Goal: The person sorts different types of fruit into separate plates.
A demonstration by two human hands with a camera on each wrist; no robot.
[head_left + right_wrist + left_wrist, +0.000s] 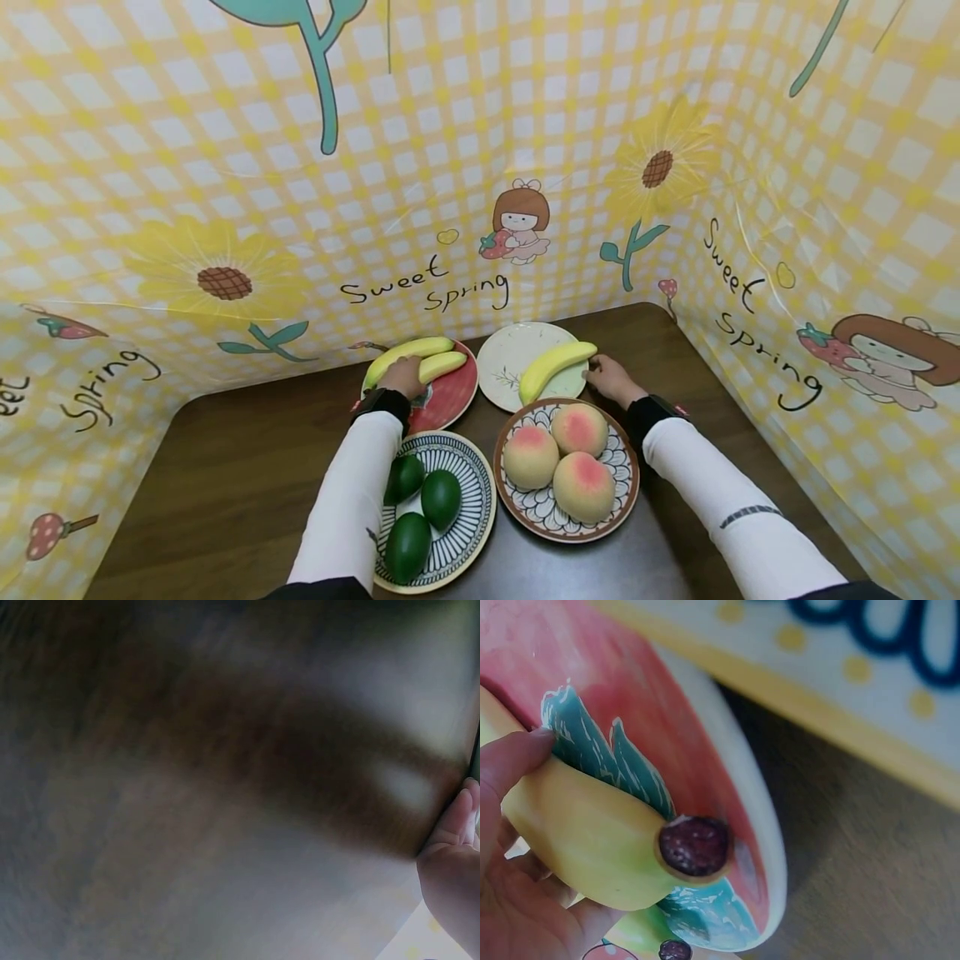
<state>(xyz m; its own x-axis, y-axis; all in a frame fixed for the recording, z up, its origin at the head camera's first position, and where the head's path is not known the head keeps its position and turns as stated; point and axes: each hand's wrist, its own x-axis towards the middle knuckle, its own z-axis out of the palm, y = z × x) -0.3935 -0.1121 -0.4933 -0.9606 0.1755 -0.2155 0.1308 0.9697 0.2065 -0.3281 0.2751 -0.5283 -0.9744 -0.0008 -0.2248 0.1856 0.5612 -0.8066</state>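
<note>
In the head view, my left hand (403, 378) reaches over the red plate (450, 407) and grips the nearer banana (441, 365). The left wrist view shows thumb and fingers wrapped about this banana (592, 832), its dark end facing the camera. Another banana (405, 354) lies behind it on the same plate. My right hand (613, 382) is at the right rim of the white plate (498, 358), fingers bent at the edge, seemingly pinching it. A single banana (555, 367) lies across that plate, one tip close to my right fingers. The right wrist view is mostly blurred tabletop.
Nearer me, a blue-patterned plate (472, 533) holds three dark green, avocado-like fruits (441, 498), partly behind my left sleeve. Right of it, a brown-rimmed plate (517, 512) bears three peaches (583, 487). A yellow checked cloth (450, 125) walls the back and sides of the brown table (247, 475).
</note>
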